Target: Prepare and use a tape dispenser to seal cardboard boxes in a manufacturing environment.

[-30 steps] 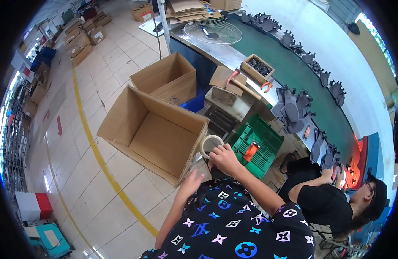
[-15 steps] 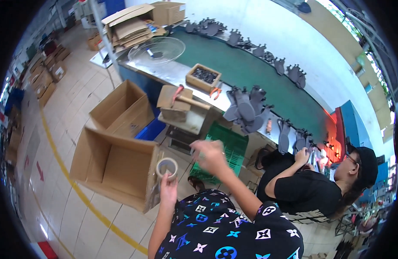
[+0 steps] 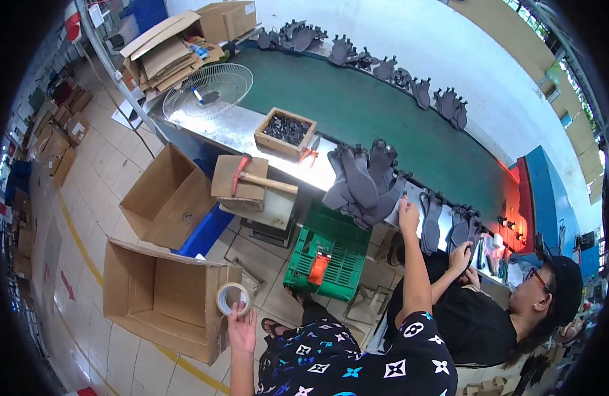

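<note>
My left hand (image 3: 242, 333) grips a roll of tape (image 3: 246, 298) by its lower rim, beside an open cardboard box (image 3: 129, 280) whose mouth faces me. Stretched over the bench edge, my right hand (image 3: 409, 216) has its fingers closed at a small reddish item, mostly hidden by them. Just left of that hand lies a pile of grey sandal soles (image 3: 360, 178); more soles (image 3: 431, 221) rest to its right. Below stands a green plastic crate (image 3: 357, 251) with an orange tape dispenser (image 3: 320, 267) in it.
A co-worker in black (image 3: 469, 317) sits at the right, hands at the bench. A hammer (image 3: 268, 183) lies on a small carton. On the bench are a wooden box of black bits (image 3: 285, 130), pliers (image 3: 310, 152) and a wire fan guard (image 3: 209, 99). A green conveyor belt (image 3: 304, 82) runs behind.
My right hand has swung from above the crate out to the bench edge, where a small reddish item lay. The left hand and tape roll have moved slightly lower and left in view.
</note>
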### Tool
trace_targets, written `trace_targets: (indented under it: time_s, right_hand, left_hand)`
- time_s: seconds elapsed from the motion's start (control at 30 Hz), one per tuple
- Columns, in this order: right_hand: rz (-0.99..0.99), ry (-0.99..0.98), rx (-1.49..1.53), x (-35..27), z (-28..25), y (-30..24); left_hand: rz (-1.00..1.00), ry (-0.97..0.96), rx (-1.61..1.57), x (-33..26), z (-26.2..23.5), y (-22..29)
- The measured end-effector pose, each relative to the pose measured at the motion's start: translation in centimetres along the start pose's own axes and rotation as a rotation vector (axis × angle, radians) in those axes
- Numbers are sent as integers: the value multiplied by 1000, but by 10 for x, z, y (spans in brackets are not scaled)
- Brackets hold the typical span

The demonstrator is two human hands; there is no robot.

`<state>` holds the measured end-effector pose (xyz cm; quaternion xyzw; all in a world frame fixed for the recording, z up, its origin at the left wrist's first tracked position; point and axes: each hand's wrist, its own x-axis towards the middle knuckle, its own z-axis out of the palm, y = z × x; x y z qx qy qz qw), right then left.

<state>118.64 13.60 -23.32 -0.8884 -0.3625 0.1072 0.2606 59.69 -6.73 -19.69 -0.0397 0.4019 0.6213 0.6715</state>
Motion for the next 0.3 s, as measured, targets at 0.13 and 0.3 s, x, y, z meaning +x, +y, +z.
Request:
trace_targets:
  time_s: [0.13, 0.3]
  right_hand:
    - [-126, 192, -60, -19, 0, 1]
    - [133, -320, 794, -112, -55, -53]
  left_hand:
    - [0, -42, -11, 5, 7, -1]
    - [70, -69, -53, -2, -7, -1]
